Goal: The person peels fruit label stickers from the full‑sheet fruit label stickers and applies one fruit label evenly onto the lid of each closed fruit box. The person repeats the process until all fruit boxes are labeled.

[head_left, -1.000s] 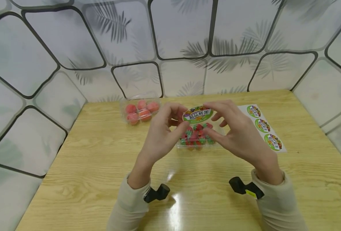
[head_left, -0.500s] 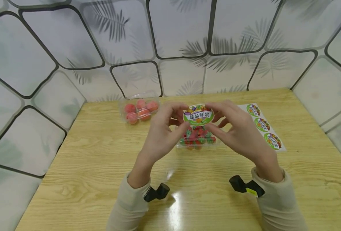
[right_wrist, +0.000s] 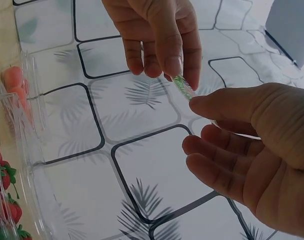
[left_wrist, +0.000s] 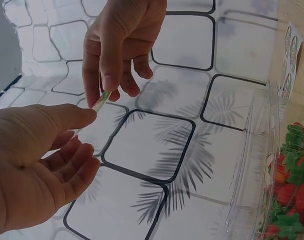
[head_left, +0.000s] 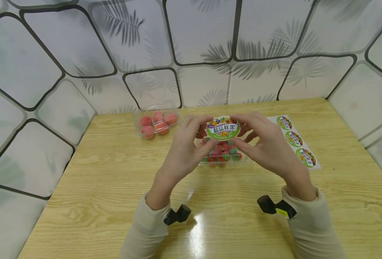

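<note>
An oval fruit label sticker (head_left: 223,128), green and white with printed fruit, is held up by its two ends. My left hand (head_left: 186,145) pinches its left end between thumb and fingers. At the opposite end, the right hand (head_left: 264,145) pinches it the same way. From the side, the sticker (left_wrist: 101,101) appears as a thin edge between the two thumbs in the left wrist view. Behind and below it on the table stands a clear plastic box of strawberries (head_left: 221,154), partly covered by the hands and sticker.
A clear box of round pinkish-red fruit (head_left: 161,127) stands at the back left of the wooden table (head_left: 113,201). A white sheet with oval stickers (head_left: 296,140) lies to the right, partly behind the right hand. A patterned backdrop (head_left: 204,32) rises behind and at both sides.
The sticker was tilted back a second ago and now faces the head camera more fully. Both hands stay at nearly the same place, the left shifted slightly right.
</note>
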Action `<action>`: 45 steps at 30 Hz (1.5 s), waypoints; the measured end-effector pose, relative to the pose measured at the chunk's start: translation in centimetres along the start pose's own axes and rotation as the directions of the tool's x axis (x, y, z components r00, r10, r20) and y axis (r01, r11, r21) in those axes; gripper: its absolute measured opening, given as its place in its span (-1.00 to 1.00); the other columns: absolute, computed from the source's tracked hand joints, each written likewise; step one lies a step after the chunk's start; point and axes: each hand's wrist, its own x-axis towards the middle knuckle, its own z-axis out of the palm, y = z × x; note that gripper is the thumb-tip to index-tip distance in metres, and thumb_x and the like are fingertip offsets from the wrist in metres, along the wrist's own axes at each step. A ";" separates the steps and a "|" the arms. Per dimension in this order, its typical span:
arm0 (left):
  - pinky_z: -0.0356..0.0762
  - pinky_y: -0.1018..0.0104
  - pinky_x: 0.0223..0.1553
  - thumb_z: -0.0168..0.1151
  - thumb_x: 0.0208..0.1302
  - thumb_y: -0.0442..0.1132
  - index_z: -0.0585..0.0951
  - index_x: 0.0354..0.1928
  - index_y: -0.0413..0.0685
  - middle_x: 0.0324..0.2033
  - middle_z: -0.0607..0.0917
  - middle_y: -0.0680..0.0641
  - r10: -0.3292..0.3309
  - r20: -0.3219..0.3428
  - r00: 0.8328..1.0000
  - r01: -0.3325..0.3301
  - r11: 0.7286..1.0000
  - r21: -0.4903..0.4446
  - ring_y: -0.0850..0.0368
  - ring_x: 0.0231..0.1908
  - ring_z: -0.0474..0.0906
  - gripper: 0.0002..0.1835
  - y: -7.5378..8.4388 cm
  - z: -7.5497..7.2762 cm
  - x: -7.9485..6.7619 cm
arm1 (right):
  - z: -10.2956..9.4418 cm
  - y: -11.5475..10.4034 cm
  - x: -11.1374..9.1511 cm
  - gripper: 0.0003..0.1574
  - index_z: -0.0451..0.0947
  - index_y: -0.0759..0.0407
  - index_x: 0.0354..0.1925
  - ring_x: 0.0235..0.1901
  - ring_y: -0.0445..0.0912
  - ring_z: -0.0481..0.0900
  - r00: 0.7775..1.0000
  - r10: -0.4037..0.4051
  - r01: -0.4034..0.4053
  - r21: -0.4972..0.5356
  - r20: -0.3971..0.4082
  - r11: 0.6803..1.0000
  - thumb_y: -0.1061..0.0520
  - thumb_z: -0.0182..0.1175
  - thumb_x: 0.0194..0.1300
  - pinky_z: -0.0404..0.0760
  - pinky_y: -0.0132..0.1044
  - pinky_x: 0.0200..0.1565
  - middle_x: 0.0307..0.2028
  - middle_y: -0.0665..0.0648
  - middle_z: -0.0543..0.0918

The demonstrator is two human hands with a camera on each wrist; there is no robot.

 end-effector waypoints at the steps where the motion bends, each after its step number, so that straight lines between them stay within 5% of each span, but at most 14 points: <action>1: 0.56 0.39 -0.19 0.42 0.18 -0.42 0.49 0.17 -0.30 -0.18 0.49 -0.16 -0.001 0.001 1.000 0.001 1.000 -0.011 0.09 -0.24 0.46 -0.49 0.0 0.0 0.0 | 0.0 0.1 0.0 -0.32 0.52 0.33 0.17 -0.31 -0.09 0.62 1.000 0.004 -0.004 0.000 0.001 1.000 0.42 0.45 0.05 0.60 -0.50 -0.32 -0.15 0.16 0.62; 8: 0.63 0.30 -0.21 0.23 0.33 -0.46 0.52 0.14 -0.31 -0.17 0.51 -0.19 -0.057 -0.007 0.998 0.055 0.990 -0.132 0.07 -0.22 0.54 -0.65 -0.9 0.3 0.0 | 0.4 0.6 0.1 -0.41 0.55 0.31 0.16 -0.31 -0.15 0.62 0.999 0.028 -0.027 0.041 -0.017 0.999 0.42 0.38 0.14 0.58 -0.51 -0.31 -0.16 0.15 0.64; 14: 0.51 0.36 -0.36 0.18 0.38 -0.43 0.59 0.07 -0.28 -0.27 0.56 -0.15 -0.183 -0.022 0.983 0.169 0.943 -0.287 0.09 -0.33 0.52 -0.74 -1.5 0.9 0.2 | 1.2 1.5 0.2 -0.58 0.58 0.32 0.10 -0.39 -0.21 0.60 0.991 0.115 -0.104 0.159 -0.062 0.982 0.43 0.26 0.27 0.54 -0.53 -0.37 -0.30 0.15 0.66; 23: 0.43 0.41 -0.38 0.19 0.37 -0.40 0.61 0.02 -0.25 -0.30 0.58 -0.12 -0.402 0.016 0.915 0.372 0.829 -0.417 0.14 -0.36 0.48 -0.78 -2.9 1.9 0.2 | 2.5 2.7 0.2 -0.63 0.53 0.34 0.14 -0.47 -0.25 0.64 0.949 0.315 -0.305 0.303 0.015 0.903 0.32 0.18 0.39 0.60 -0.41 -0.41 -0.31 0.22 0.60; 30: 0.46 0.43 -0.39 0.19 0.39 -0.38 0.61 -0.04 -0.32 -0.32 0.59 -0.09 -0.455 0.084 0.886 0.436 0.761 -0.480 -0.02 -0.38 0.50 -0.82 -3.7 2.2 0.3 | 2.8 3.1 0.2 -0.61 0.52 0.33 0.17 -0.43 -0.26 0.64 0.936 0.351 -0.337 0.322 0.016 0.885 0.31 0.18 0.40 0.58 -0.42 -0.41 -0.28 0.24 0.59; 35: 0.40 0.43 -0.42 0.16 0.42 -0.35 0.61 -0.12 -0.30 -0.38 0.59 -0.07 -0.454 0.094 0.886 0.444 0.774 -0.451 -0.06 -0.40 0.46 -0.87 -4.0 2.3 0.2 | 2.8 3.2 0.3 -0.62 0.53 0.34 0.16 -0.43 -0.26 0.63 0.934 0.358 -0.341 0.330 0.009 0.880 0.31 0.18 0.39 0.58 -0.43 -0.41 -0.28 0.24 0.58; 45: 0.39 0.41 -0.42 0.18 0.41 -0.35 0.63 -0.17 -0.28 -0.39 0.61 -0.09 -0.431 0.061 0.900 0.417 0.815 -0.403 0.18 -0.44 0.45 -0.88 -4.2 2.6 0.2 | 2.9 3.8 0.3 -0.63 0.52 0.35 0.15 -0.45 -0.24 0.64 0.909 0.412 -0.413 0.275 0.065 0.868 0.24 0.15 0.44 0.65 -0.34 -0.39 -0.25 0.27 0.65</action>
